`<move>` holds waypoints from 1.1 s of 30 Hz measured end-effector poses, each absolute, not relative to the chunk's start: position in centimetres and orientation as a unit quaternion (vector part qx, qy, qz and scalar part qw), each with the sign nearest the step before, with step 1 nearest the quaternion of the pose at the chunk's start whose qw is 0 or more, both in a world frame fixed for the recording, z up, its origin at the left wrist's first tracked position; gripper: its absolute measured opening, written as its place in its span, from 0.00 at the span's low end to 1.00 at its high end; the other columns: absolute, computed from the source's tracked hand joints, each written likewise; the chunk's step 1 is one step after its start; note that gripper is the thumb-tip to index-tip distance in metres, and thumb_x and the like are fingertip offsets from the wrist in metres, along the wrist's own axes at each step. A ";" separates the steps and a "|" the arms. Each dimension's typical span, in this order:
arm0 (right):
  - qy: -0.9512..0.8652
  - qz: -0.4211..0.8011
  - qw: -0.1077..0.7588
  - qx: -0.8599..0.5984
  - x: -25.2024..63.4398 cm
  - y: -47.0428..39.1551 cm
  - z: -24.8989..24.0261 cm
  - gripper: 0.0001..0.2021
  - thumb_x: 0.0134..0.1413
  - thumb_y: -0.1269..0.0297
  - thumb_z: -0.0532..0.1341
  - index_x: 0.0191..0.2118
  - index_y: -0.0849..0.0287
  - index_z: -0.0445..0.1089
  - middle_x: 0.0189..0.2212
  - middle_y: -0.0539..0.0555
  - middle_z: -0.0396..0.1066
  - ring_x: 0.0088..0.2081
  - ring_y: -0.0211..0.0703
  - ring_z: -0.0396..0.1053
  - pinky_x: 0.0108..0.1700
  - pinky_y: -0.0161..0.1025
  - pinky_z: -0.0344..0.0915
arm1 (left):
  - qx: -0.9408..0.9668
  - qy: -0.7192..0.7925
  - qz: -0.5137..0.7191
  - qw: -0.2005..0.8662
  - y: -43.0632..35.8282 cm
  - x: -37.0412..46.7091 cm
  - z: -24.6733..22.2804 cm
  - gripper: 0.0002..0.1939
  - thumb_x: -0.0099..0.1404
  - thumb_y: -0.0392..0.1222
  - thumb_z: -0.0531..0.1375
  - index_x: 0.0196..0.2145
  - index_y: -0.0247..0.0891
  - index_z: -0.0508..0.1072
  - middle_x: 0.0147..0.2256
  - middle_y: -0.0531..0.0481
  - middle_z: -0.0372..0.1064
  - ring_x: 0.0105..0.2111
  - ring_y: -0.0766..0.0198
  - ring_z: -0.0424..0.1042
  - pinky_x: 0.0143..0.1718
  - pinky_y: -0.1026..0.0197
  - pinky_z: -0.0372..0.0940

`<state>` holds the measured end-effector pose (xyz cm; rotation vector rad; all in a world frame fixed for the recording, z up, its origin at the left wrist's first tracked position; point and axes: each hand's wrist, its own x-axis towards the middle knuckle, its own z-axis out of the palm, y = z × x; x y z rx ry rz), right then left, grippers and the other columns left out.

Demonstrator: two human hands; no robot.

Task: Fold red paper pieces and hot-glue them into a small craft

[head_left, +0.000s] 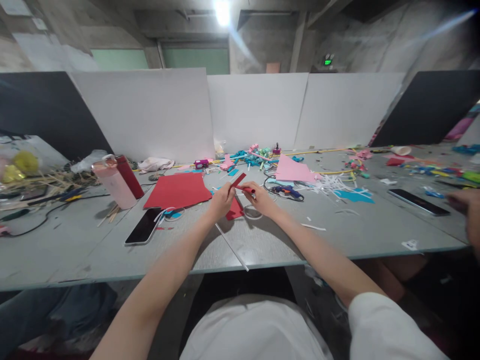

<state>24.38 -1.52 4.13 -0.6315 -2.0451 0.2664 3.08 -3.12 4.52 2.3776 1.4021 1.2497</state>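
Note:
My left hand (221, 203) is closed on a red paper strip (239, 179) that sticks up past the fingertips. Close beside it, my right hand (261, 201) pinches a narrow red piece (247, 189) that looks like curled paper; whether it joins the strip I cannot tell. Under the hands lies a red paper scrap (235, 210), with a pale ring-shaped strip (252, 214) below my right hand. A thin white strip (233, 248) runs toward the table's front edge. To the left is a large red sheet (178, 190).
A phone (141, 227) and a pink bottle (117, 186) stand left. Behind my right hand are a blue glue gun (288, 192), pink paper (295, 170) and white shreds (333, 184). Another phone (418, 201) lies near another person's hand (463, 199). White boards (258, 107) rise behind.

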 end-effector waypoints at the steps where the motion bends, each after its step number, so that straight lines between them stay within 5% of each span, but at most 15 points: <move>1: -0.837 0.111 0.470 -0.257 24.3 -1.4 3.9 0.14 0.75 0.63 0.56 0.58 0.55 0.73 0.53 0.62 0.74 0.56 0.52 0.73 0.62 0.51 0.69 | 0.794 0.424 0.433 0.050 -3.3 3.2 4.6 0.14 0.83 0.45 0.48 0.48 0.40 0.72 0.43 0.43 0.74 0.44 0.56 0.76 0.49 0.56 0.69; 6: -0.841 0.103 0.461 -0.263 24.1 -0.6 2.8 0.14 0.71 0.67 0.58 0.57 0.55 0.75 0.57 0.63 0.71 0.60 0.55 0.69 0.66 0.55 0.67 | 0.839 0.285 0.462 0.046 -3.7 3.6 4.5 0.12 0.82 0.46 0.52 0.45 0.39 0.73 0.57 0.36 0.71 0.54 0.56 0.75 0.56 0.53 0.72; 11: -0.831 0.120 0.473 -0.266 24.0 -0.4 2.4 0.10 0.66 0.69 0.60 0.49 0.58 0.77 0.52 0.63 0.72 0.55 0.54 0.71 0.63 0.54 0.68 | 0.874 0.218 0.431 0.058 -3.7 3.8 4.3 0.11 0.82 0.42 0.52 0.50 0.40 0.73 0.62 0.35 0.69 0.63 0.54 0.72 0.63 0.50 0.70; 16: -0.802 0.174 0.486 -0.301 23.5 -1.1 3.0 0.14 0.63 0.68 0.59 0.52 0.58 0.76 0.52 0.60 0.75 0.54 0.52 0.71 0.61 0.51 0.69 | 0.882 0.223 0.415 0.026 -3.5 4.1 3.9 0.11 0.81 0.38 0.53 0.53 0.40 0.74 0.65 0.35 0.66 0.64 0.51 0.70 0.64 0.47 0.70; 23: -0.740 0.348 0.514 -0.259 23.1 -1.9 2.9 0.31 0.62 0.56 0.64 0.69 0.56 0.67 0.56 0.60 0.77 0.55 0.52 0.76 0.59 0.49 0.74 | 0.855 0.262 0.446 0.021 -2.9 4.4 3.3 0.12 0.82 0.41 0.52 0.50 0.39 0.75 0.58 0.36 0.70 0.58 0.53 0.74 0.60 0.48 0.73; 29: -0.759 0.321 0.525 -0.212 22.9 -3.4 3.4 0.29 0.70 0.45 0.60 0.68 0.54 0.70 0.66 0.61 0.72 0.67 0.55 0.69 0.72 0.54 0.63 | 0.819 0.336 0.464 -0.018 -2.7 4.0 2.9 0.13 0.82 0.42 0.52 0.53 0.38 0.76 0.58 0.35 0.68 0.51 0.54 0.76 0.53 0.52 0.74; 33: -0.731 0.274 0.552 -0.294 21.7 -3.6 3.2 0.28 0.72 0.41 0.58 0.66 0.55 0.72 0.64 0.61 0.74 0.64 0.54 0.72 0.71 0.53 0.64 | 0.823 0.368 0.433 -0.030 -2.9 3.8 2.6 0.13 0.80 0.41 0.54 0.49 0.38 0.79 0.57 0.36 0.69 0.45 0.56 0.77 0.48 0.53 0.76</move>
